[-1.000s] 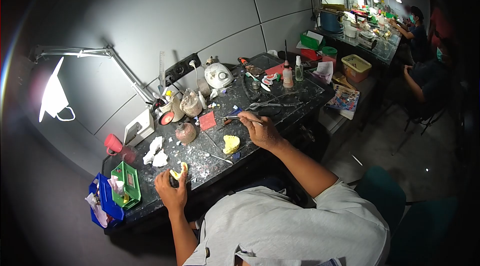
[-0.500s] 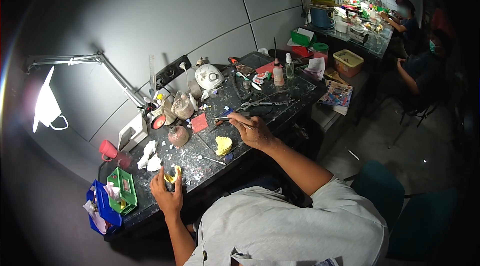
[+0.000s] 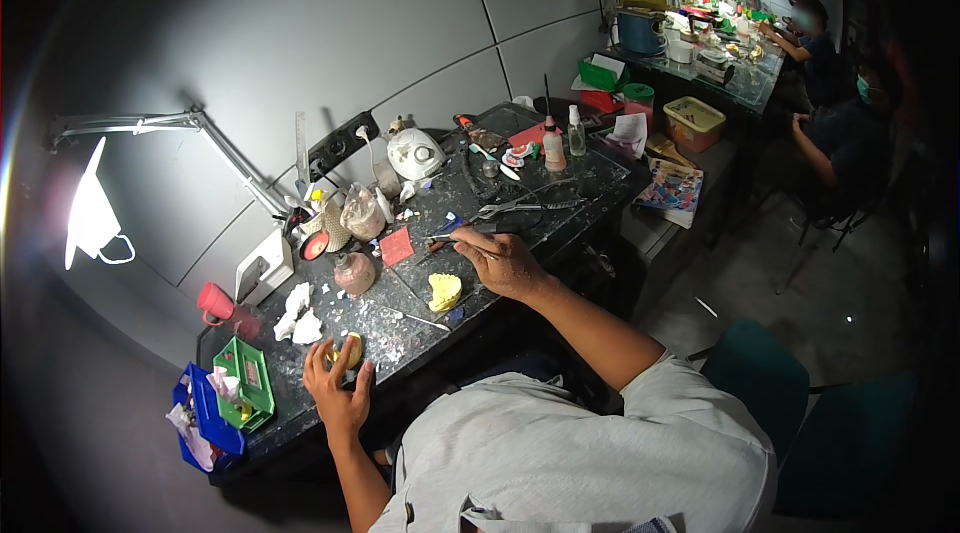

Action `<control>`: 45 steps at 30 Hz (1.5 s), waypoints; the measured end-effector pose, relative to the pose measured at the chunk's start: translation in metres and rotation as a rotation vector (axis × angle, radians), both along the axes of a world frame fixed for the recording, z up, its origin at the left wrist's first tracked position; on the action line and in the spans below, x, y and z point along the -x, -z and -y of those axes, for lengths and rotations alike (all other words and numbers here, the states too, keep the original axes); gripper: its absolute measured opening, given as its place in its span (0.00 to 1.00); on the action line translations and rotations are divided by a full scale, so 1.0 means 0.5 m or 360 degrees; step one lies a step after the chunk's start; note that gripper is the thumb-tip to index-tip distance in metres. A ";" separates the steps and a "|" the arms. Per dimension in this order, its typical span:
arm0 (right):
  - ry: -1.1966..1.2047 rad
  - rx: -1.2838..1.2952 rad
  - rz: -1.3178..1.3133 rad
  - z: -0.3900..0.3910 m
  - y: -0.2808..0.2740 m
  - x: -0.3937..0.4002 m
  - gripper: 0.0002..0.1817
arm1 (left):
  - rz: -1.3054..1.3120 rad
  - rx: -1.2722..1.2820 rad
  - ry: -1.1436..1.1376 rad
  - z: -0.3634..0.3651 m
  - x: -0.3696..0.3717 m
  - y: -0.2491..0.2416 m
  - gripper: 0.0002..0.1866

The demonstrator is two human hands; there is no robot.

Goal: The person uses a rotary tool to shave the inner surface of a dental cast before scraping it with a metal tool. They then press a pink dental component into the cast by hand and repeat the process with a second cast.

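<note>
My left hand [image 3: 337,393] is over the near-left part of the bench, its fingers spread and curved around a yellow dental cast [image 3: 354,347] that they partly hide. Farther right, my right hand [image 3: 508,267] is closed around a slim hand tool [image 3: 440,237], whose tip points left above the bench. Between the two hands lies another yellow dental cast [image 3: 445,292], with a thin metal instrument [image 3: 420,319] beside it. A red wax sheet [image 3: 397,247] rests just left of the tool's tip.
White shavings litter the dark bench [image 3: 395,358]. A round pinkish jar [image 3: 354,274], crumpled white tissue [image 3: 297,316] and a pink cup [image 3: 215,302] stand toward the left. Green [image 3: 257,385] and blue [image 3: 215,418] bins sit at the left end. Two people sit at the far right.
My left hand has shifted slightly right, its fingers now covering more of the nearer cast and its thumb farther out. My right hand keeps the tool in nearly the same place.
</note>
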State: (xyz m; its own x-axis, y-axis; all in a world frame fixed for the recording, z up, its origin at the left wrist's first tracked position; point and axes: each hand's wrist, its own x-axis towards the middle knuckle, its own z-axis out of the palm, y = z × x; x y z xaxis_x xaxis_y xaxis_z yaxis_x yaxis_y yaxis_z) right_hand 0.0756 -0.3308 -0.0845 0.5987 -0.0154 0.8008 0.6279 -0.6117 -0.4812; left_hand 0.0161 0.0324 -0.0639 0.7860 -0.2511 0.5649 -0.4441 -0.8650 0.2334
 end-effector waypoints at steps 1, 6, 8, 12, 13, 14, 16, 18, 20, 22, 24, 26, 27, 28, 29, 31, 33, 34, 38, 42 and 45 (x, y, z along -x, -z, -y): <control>0.0003 0.0000 -0.0001 0.000 0.000 0.000 0.11 | -0.0001 0.0000 0.0003 0.000 0.000 0.000 0.25; -0.0008 -0.0014 0.0040 -0.002 0.003 -0.003 0.11 | -0.0006 0.0029 0.0002 -0.002 -0.001 0.004 0.23; -0.0002 -0.0004 0.0033 -0.002 -0.002 0.001 0.11 | 0.0012 0.0026 0.0017 -0.017 -0.011 0.019 0.22; -0.0015 -0.0007 -0.0009 -0.002 -0.010 0.008 0.10 | 0.0038 0.0071 0.0040 -0.012 -0.010 0.016 0.20; -0.0014 -0.0007 -0.0011 -0.002 -0.011 0.009 0.10 | 0.0036 0.0070 0.0041 -0.010 -0.009 0.015 0.20; -0.0005 0.0002 -0.0006 -0.002 -0.012 0.009 0.10 | 0.0033 0.0080 0.0039 -0.009 -0.009 0.014 0.20; 0.0005 0.0009 0.0000 -0.003 -0.011 0.009 0.10 | 0.0030 0.0089 0.0039 -0.007 -0.008 0.014 0.19; 0.0013 0.0017 0.0032 -0.002 -0.007 0.005 0.10 | 0.0032 0.0114 0.0045 -0.006 -0.009 0.013 0.18; 0.0010 0.0012 0.0024 -0.002 -0.005 0.004 0.10 | 0.0034 0.0139 0.0065 -0.008 -0.009 0.013 0.17; 0.0007 0.0009 0.0013 -0.005 -0.003 0.003 0.10 | 0.0035 0.0166 0.0085 -0.011 -0.008 0.014 0.16; 0.0008 -0.0023 0.0007 -0.006 -0.002 0.002 0.09 | 0.0021 0.0221 0.0089 -0.010 -0.010 0.016 0.14; 0.0014 0.0000 -0.0078 -0.005 -0.017 0.013 0.10 | 0.0033 0.0227 0.0099 -0.011 -0.012 0.019 0.14; 0.0010 0.0014 -0.0077 -0.004 -0.018 0.015 0.10 | 0.0054 0.0218 0.0109 -0.011 -0.012 0.022 0.14; -0.0024 -0.0012 -0.0038 -0.004 -0.027 0.022 0.10 | 0.0063 0.0213 0.0116 -0.014 -0.015 0.025 0.14; 0.0012 -0.0080 0.0173 -0.012 -0.028 0.018 0.07 | 0.0065 0.0231 0.0140 -0.015 -0.016 0.025 0.14; -0.0001 -0.0090 0.0125 -0.012 -0.031 0.022 0.07 | 0.0068 0.0233 0.0138 -0.013 -0.016 0.024 0.13; 0.0022 -0.0071 0.0095 -0.011 -0.022 0.016 0.07 | 0.0079 0.0218 0.0138 -0.014 -0.021 0.025 0.13; 0.0040 -0.0053 0.0057 -0.012 -0.023 0.016 0.07 | 0.0083 0.0201 0.0132 -0.015 -0.020 0.026 0.13; 0.0031 -0.0065 0.0094 -0.010 -0.028 0.020 0.07 | 0.0089 0.0227 0.0141 -0.013 -0.018 0.024 0.13; 0.0011 0.0010 -0.0152 -0.001 -0.051 0.047 0.10 | 0.0082 0.0266 0.0205 -0.007 -0.020 0.026 0.13; -0.0045 0.0003 -0.0120 -0.003 0.013 -0.008 0.13 | 0.0122 0.0279 0.0240 -0.015 -0.023 0.017 0.15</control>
State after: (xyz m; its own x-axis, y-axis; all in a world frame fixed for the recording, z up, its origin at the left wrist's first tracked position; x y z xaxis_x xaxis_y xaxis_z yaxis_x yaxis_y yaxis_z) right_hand 0.0796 -0.3291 -0.0912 0.6574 0.0040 0.7535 0.6071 -0.5952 -0.5265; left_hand 0.0275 0.0400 -0.0726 0.7004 -0.2549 0.6667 -0.5871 -0.7369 0.3351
